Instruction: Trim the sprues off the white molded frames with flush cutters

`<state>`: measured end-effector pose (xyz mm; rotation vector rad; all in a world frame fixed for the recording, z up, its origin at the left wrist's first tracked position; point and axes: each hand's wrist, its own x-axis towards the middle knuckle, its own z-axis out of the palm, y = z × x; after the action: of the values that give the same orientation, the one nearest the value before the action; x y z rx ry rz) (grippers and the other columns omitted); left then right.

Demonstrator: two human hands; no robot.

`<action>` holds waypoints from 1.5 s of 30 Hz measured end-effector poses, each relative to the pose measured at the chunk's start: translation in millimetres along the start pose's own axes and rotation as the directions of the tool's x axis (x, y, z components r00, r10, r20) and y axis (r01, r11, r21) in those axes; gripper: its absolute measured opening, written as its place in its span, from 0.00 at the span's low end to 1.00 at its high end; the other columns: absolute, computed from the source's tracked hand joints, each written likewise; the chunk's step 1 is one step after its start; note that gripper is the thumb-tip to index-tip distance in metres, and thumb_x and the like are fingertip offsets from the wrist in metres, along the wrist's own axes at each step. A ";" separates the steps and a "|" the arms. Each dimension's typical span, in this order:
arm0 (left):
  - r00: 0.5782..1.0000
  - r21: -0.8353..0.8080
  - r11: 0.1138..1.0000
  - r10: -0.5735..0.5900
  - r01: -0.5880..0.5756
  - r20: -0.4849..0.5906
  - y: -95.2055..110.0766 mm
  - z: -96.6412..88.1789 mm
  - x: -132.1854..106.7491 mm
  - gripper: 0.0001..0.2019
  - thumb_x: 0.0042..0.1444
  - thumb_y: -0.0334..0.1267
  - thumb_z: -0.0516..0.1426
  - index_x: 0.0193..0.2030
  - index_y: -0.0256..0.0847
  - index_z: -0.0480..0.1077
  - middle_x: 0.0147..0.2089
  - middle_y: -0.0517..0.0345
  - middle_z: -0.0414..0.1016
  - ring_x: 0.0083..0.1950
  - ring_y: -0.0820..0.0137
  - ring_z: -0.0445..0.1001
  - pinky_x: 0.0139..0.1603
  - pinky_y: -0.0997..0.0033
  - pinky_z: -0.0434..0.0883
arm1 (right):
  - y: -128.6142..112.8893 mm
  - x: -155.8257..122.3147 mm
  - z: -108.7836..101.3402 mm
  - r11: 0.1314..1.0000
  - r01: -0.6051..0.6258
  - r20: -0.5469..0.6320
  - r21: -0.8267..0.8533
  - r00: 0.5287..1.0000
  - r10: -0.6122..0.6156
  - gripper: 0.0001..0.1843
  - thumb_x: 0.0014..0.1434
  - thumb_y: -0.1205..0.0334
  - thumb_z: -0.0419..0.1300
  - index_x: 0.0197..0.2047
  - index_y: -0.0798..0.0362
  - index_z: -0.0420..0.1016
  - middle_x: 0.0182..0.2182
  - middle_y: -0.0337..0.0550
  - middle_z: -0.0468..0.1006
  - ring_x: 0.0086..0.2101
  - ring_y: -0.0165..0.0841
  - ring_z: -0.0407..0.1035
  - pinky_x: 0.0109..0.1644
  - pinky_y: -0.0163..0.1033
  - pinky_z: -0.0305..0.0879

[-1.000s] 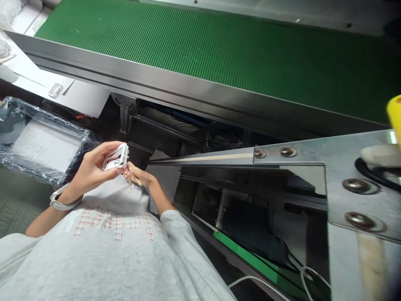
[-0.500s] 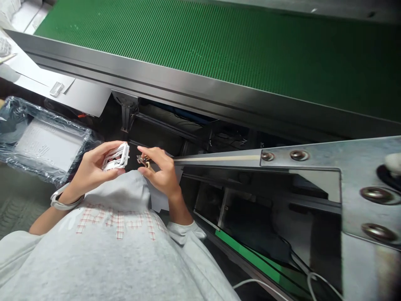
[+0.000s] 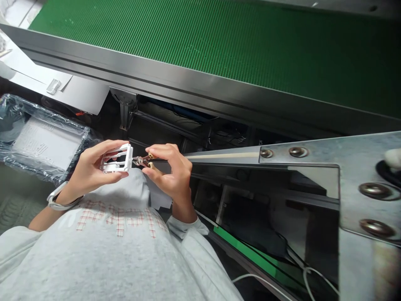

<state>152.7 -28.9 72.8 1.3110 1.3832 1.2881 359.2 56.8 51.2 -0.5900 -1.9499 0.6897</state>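
Observation:
Between the thumb and fingers of my left hand [image 3: 90, 165] is a white plastic frame [image 3: 129, 158] with rectangular openings, its open side tilted toward me. My right hand [image 3: 172, 169] is closed around small cutting pliers [image 3: 142, 160] with metal jaws and tan handles. The pliers' tips point left and meet the right edge of the frame, though I cannot tell whether they bite on it. My palm and fingers hide much of the handles. Both hands are held in front of my grey shirt [image 3: 125, 259].
A green ribbed conveyor belt [image 3: 163, 33] with a metal side rail [image 3: 156, 69] runs across the top. At left, a plastic-lined crate [image 3: 83, 140] contains pale flat pieces. A small clear part [image 3: 53, 86] lies on white paper [image 3: 87, 94]. A bolted metal bracket [image 3: 347, 175] stands at right.
The pliers have come up to the frame's right edge and now point at it. My left hand has turned the frame so its openings show more. The view has shifted slightly.

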 end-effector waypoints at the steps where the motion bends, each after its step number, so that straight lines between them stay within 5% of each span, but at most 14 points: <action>1: 1.000 0.001 1.000 -0.002 0.002 -0.001 0.1 0.2 -0.5 0.25 0.49 0.37 0.72 0.56 0.43 0.79 0.50 0.49 0.81 0.49 0.60 0.82 0.49 0.67 0.82 | 0.0 0.6 -0.9 1.000 -0.001 -0.008 0.002 1.000 0.001 0.15 0.65 0.47 0.65 0.49 0.48 0.75 0.40 0.46 0.86 0.39 0.40 0.81 0.44 0.49 0.74; 10: 0.999 0.008 0.999 0.043 -0.043 0.013 -0.6 -0.2 -6.3 0.26 0.50 0.33 0.72 0.58 0.47 0.78 0.52 0.53 0.81 0.51 0.66 0.81 0.51 0.75 0.80 | -2.4 4.6 -4.5 0.997 0.076 0.032 -0.031 0.997 -0.075 0.14 0.63 0.52 0.69 0.45 0.51 0.76 0.37 0.48 0.87 0.36 0.39 0.82 0.43 0.46 0.74; 24: 0.994 0.107 0.989 0.096 -0.100 0.047 2.6 -3.3 -9.6 0.25 0.52 0.34 0.71 0.58 0.46 0.78 0.51 0.54 0.82 0.50 0.65 0.82 0.51 0.74 0.81 | -10.9 5.9 -15.5 0.992 0.105 0.097 -0.070 0.991 -0.098 0.11 0.63 0.54 0.69 0.43 0.52 0.78 0.34 0.46 0.87 0.35 0.37 0.82 0.41 0.43 0.73; 45: 0.996 0.024 0.996 -0.089 0.088 0.024 4.6 -4.8 -16.9 0.24 0.49 0.36 0.71 0.55 0.41 0.79 0.53 0.51 0.82 0.52 0.59 0.82 0.55 0.65 0.82 | -20.0 0.6 -9.2 0.978 0.136 0.102 -0.160 0.987 -0.120 0.11 0.63 0.55 0.69 0.39 0.53 0.76 0.30 0.43 0.85 0.29 0.33 0.78 0.34 0.40 0.69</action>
<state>150.8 -46.6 76.7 1.2624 1.4263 1.1968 364.8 44.7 68.8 -0.5359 -2.1257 0.4833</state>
